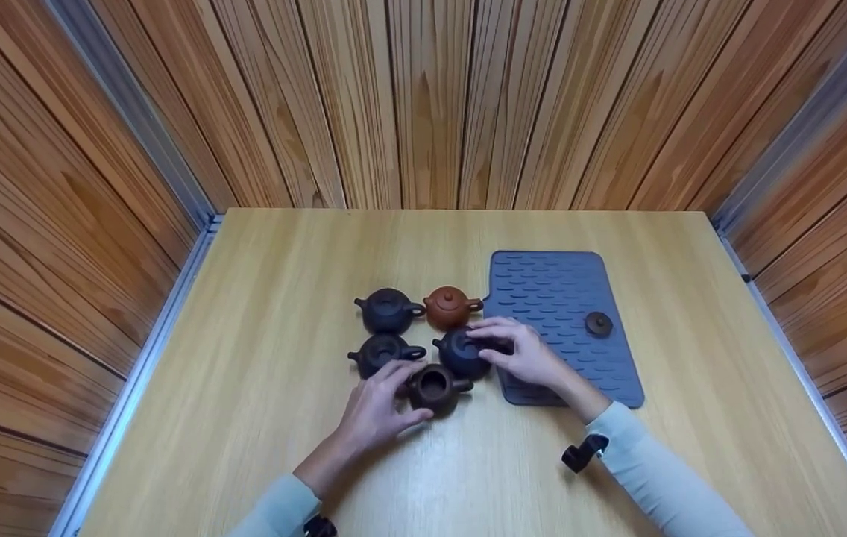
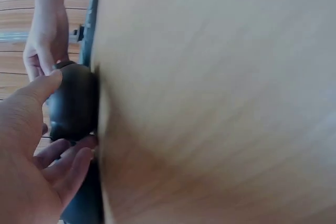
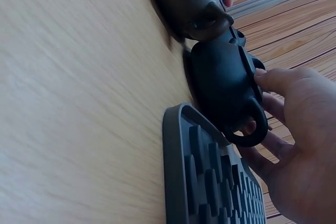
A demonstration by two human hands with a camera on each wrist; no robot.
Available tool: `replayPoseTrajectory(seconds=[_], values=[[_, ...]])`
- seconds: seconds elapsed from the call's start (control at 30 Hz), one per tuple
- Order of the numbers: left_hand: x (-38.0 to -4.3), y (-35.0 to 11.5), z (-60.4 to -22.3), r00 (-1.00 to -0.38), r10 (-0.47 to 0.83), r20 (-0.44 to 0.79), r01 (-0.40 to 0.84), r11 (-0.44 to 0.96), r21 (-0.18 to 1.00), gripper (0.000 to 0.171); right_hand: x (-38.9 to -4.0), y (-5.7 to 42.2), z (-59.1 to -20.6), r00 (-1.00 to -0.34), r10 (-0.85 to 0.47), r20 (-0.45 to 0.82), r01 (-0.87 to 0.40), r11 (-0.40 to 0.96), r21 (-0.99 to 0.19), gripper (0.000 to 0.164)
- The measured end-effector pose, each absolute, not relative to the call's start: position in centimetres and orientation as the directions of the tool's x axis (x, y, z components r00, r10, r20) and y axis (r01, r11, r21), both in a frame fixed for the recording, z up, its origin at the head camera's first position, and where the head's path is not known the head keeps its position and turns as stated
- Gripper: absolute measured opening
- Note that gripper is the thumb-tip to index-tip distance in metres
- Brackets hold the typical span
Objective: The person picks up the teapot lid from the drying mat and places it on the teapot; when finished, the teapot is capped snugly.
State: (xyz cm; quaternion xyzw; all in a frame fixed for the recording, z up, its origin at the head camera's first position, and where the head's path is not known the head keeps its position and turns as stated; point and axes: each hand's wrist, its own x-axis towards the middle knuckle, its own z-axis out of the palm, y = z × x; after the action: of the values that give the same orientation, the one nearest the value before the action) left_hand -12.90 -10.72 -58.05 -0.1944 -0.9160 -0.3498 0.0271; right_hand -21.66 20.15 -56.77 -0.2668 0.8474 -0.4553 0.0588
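A dark brown teapot without its lid point(image 1: 435, 382) stands nearest the person, its round opening facing up. My left hand point(image 1: 379, 410) holds it from the left, thumb on the near side and fingers on the far side. Just behind it is a black teapot point(image 3: 218, 80) with its lid on. My right hand point(image 1: 517, 350) grips this one around the top from the right, thumb at the lid's edge, above the looped handle. A small dark brown lid point(image 1: 599, 324) lies knob up on the grey mat point(image 1: 550, 283).
Two more black teapots, one farther back point(image 1: 386, 311) and one nearer point(image 1: 381, 354), stand on the left. A reddish-brown teapot point(image 1: 447, 307) sits behind the gripped black one. The mat covers part of the wooden table point(image 1: 282, 298) on the right; plank walls enclose it.
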Motion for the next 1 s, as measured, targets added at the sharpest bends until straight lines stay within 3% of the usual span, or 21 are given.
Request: replayPoseTrajectory(seconds=[0.3, 0.73, 1.0], values=[[-12.5, -10.9, -59.3, -0.919, 0.3, 0.254, 0.391, 0.631, 0.67, 0.067, -21.5, 20.4, -56.5, -0.849, -0.512, 0.132, -0.395, 0.448, -0.802, 0.037], [-12.5, -10.9, -59.4, -0.937, 0.279, 0.209, 0.342, 0.613, 0.712, 0.064, -21.7, 20.8, -56.5, -0.842, -0.522, 0.137, -0.398, 0.43, -0.811, 0.036], [-12.6, -11.1, -59.6, -0.925, 0.284, 0.254, 0.378, 0.605, 0.7, 0.065, -22.0, 22.6, -56.1, -0.856, -0.494, 0.153, -0.401, 0.447, -0.8, 0.035]])
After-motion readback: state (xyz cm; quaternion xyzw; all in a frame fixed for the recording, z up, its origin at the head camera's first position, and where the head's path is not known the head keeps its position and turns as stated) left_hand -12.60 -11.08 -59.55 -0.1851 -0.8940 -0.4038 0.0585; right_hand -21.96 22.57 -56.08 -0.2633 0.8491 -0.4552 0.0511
